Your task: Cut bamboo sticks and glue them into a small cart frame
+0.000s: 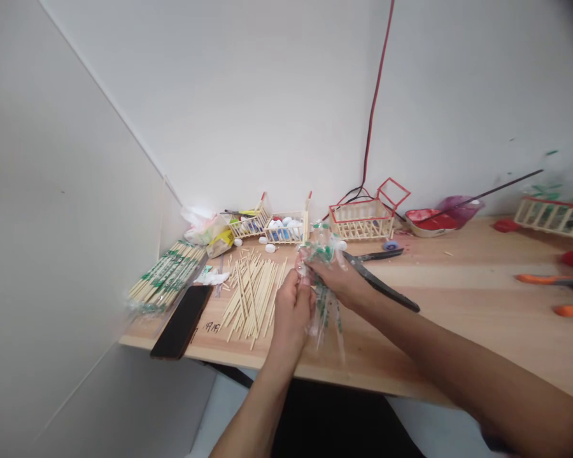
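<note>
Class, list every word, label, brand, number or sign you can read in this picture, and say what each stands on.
"147 147", as best I can tell: dark handwritten marks on the wooden tabletop; the digits are uncertain.
Green print on the stick pack: too small to read.
Green marks on the clear wrapping in the hands: too blurred to read.
Yellow packet: any print is too small to read.
</note>
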A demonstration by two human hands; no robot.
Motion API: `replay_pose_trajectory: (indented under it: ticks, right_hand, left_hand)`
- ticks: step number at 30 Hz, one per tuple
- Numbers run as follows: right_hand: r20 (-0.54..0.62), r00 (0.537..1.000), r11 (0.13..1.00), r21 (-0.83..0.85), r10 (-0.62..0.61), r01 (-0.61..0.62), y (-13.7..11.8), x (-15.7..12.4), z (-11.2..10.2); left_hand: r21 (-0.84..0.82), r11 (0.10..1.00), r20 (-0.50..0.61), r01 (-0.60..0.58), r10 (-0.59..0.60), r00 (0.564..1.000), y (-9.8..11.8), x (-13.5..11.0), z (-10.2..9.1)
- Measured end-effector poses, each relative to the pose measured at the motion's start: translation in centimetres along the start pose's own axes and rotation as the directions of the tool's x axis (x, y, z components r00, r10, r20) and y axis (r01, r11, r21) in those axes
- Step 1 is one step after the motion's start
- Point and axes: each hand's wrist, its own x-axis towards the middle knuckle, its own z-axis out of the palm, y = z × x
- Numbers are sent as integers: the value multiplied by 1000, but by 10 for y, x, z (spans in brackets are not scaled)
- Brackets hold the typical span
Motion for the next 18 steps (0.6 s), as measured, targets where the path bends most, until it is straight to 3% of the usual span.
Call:
replay_pose_trajectory:
  ticks: [3, 5, 7, 9, 13, 15, 18]
  right_hand:
    - [74, 996, 998, -29, 58, -56, -10, 2, -6]
    - [164, 982, 995, -53, 96, -89, -16, 3, -9]
    - [305, 943, 987, -120, 136, -103, -21, 2, -8]
    - [435, 881, 973, -205, 187, -105, -23, -1, -5]
    - [535, 818, 963, -256, 212, -83, -31, -7, -1]
    - [586, 776, 956, -285, 234, -73, -38, -9, -3]
    - [654, 693, 931, -360, 303, -66, -45, -9, -8]
  left_hand:
    - [127, 987, 50, -98, 92, 994, 10, 10, -21]
    - [117, 988, -64, -103, 111, 992, 17, 19, -36]
    - [87, 991, -107, -103, 112, 988, 23, 28, -47]
    - [44, 991, -70, -127, 130, 989, 26, 36, -51]
    - [-149, 980, -34, -132, 128, 991, 32, 43, -47]
    - [-244, 950, -126, -195, 168, 978, 40, 45, -54]
    - [-263, 901, -341, -344, 246, 907, 58, 52, -87]
